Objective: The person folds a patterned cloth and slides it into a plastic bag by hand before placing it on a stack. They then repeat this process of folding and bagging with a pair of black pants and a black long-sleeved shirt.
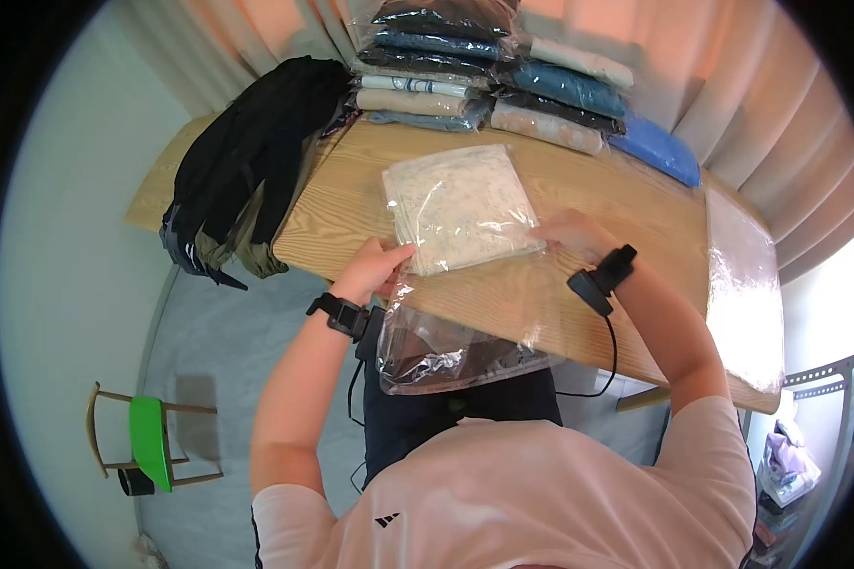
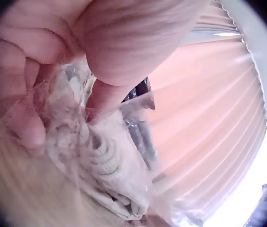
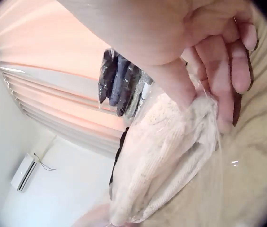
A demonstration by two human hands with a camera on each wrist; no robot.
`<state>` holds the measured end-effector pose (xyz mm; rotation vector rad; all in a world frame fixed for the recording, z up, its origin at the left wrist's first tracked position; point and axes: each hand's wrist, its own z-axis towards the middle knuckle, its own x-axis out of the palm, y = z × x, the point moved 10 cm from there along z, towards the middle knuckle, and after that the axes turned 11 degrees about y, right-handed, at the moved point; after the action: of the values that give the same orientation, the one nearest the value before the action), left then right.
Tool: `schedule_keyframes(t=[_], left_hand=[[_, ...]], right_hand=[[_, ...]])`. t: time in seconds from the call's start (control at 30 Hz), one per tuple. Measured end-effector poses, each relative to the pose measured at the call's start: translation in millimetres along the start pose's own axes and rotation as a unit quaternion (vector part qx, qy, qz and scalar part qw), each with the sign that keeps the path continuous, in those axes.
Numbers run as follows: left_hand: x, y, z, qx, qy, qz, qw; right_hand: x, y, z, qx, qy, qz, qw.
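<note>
A cream folded garment (image 1: 460, 209) with a faint pattern lies inside a clear plastic bag (image 1: 427, 332) on the wooden table. The bag's loose part hangs over the table's front edge toward the person's lap. At the garment's near left corner the left hand (image 1: 372, 269) pinches the bag and cloth between thumb and fingers. The right hand (image 1: 574, 234) grips the near right corner in the same manner. In the right wrist view, the thumb and fingers close on the edge of the ribbed cloth (image 3: 152, 151) through the film.
Several bagged folded clothes (image 1: 427, 71) are stacked at the back, with a blue package (image 1: 657, 150) beside them. Dark clothes (image 1: 256, 142) drape over the table's left end. Clear bags (image 1: 745, 284) lie flat at the right. A green chair (image 1: 150, 441) stands lower left.
</note>
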<state>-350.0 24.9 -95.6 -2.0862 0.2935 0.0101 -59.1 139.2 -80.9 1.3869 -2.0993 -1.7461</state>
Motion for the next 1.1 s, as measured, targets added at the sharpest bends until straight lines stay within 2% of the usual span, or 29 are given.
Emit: schedule_keyframes(t=[0.03,0.17,0.27,0.3,0.4,0.47,0.53,0.57,0.63,0.67,0.7,0.73,0.77,0.8,0.83,0.87,0.9,0.93,0.97,1.0,1.03,1.07,1.1], left_hand=[[2,0,6,0.016,0.005,0.014,1.000],[29,-11,7,0.068,0.013,0.032,0.997],[62,-16,3,0.048,0.052,0.015,0.997],[70,-15,4,0.044,0.062,0.016,0.997],[86,-10,8,0.061,0.068,-0.011,0.996],[79,-9,5,0.120,0.049,-0.058,0.990],[72,2,-3,0.127,0.067,-0.077,0.987],[63,9,-9,0.126,0.052,-0.074,0.988],[50,27,-20,0.119,0.037,-0.070,0.990],[33,19,-32,0.203,-0.050,0.039,0.977],[28,-2,-52,0.282,-0.134,0.147,0.939],[30,-4,-56,0.279,-0.131,0.149,0.940],[49,-30,-78,0.372,-0.149,0.327,0.856],[79,-48,-99,0.449,-0.160,0.489,0.731],[81,-50,-98,0.449,-0.157,0.490,0.730],[91,-52,-98,0.474,-0.120,0.495,0.719],[101,-56,-99,0.498,-0.083,0.498,0.705],[104,-60,-99,0.500,-0.082,0.498,0.704],[113,-63,-100,0.505,-0.058,0.522,0.685],[121,-63,-100,0.508,-0.034,0.545,0.666],[120,-61,-97,0.509,-0.034,0.544,0.666],[119,-54,-93,0.514,0.011,0.516,0.685],[119,-49,-90,0.517,0.055,0.486,0.702]], right_hand=[[-1,-5,-9,-0.027,0.010,0.017,0.999],[-2,-55,-56,0.011,-0.005,0.091,0.996],[-8,-68,-104,0.058,-0.052,0.103,0.992],[-9,-71,-118,0.055,-0.070,0.151,0.985],[-9,-85,-151,0.074,-0.125,0.218,0.965],[-9,-98,-170,0.093,-0.160,0.236,0.954],[-16,-96,-192,0.036,-0.231,0.178,0.956],[-10,-101,-201,0.040,-0.232,0.181,0.955],[-7,-87,-223,0.002,-0.275,0.052,0.960],[-2,-86,-228,0.006,-0.275,0.056,0.960],[1,-75,-234,-0.014,-0.295,0.010,0.955],[4,-64,-239,-0.034,-0.313,-0.037,0.948],[7,-62,-236,-0.031,-0.313,-0.035,0.948],[10,-42,-234,-0.083,-0.319,-0.111,0.938],[15,-23,-233,-0.134,-0.322,-0.187,0.918],[14,-18,-230,-0.133,-0.324,-0.186,0.918],[19,-7,-224,-0.143,-0.292,-0.238,0.915],[24,0,-219,-0.152,-0.258,-0.290,0.909],[18,1,-218,-0.151,-0.260,-0.290,0.908],[24,4,-214,-0.162,-0.219,-0.343,0.899],[31,5,-210,-0.172,-0.176,-0.394,0.886],[29,3,-211,-0.172,-0.176,-0.394,0.886],[25,-4,-209,-0.159,-0.157,-0.338,0.914]])
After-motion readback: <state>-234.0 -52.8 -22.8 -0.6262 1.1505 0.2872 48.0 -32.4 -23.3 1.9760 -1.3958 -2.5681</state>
